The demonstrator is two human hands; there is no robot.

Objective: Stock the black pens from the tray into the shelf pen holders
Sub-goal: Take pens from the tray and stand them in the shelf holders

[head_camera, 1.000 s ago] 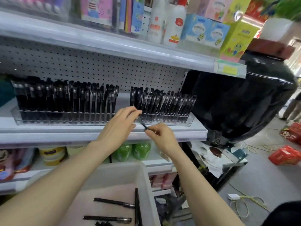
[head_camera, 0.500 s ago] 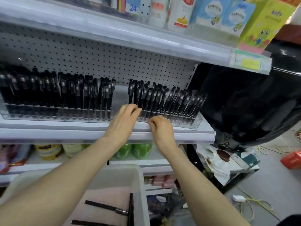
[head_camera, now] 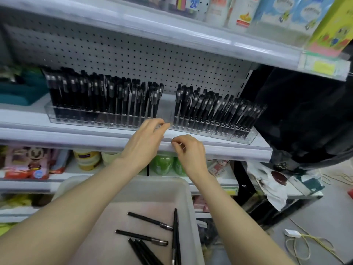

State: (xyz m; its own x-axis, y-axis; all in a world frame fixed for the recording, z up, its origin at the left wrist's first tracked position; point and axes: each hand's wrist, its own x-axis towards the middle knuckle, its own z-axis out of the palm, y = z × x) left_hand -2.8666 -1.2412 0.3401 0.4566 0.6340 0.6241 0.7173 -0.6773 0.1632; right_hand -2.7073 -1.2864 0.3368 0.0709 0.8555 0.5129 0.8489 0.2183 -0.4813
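Note:
Two clear pen holders stand on the middle shelf: the left holder (head_camera: 63, 119) and the right holder (head_camera: 246, 137), both packed with black pens (head_camera: 107, 96). Between the two rows is an empty stretch of slots (head_camera: 166, 109). My left hand (head_camera: 147, 138) touches the holder's front wall at that gap with its fingertips. My right hand (head_camera: 188, 148) hovers at the shelf's front edge, fingers curled, and I see no pen in it. Below, the pale tray (head_camera: 189, 196) holds several loose black pens (head_camera: 150, 221).
The shelf's front rail (head_camera: 238, 152) runs under both hands. A pegboard back wall rises behind the pens and an upper shelf (head_camera: 172, 33) with boxes hangs overhead. Bottles and jars fill the lower shelf. A large black object (head_camera: 309, 115) stands to the right, with cables on the floor.
One second ago my right hand pinched a black pen in front of the holders. It reached to the holder and has drawn back to the shelf edge with no pen showing. My left hand stayed put.

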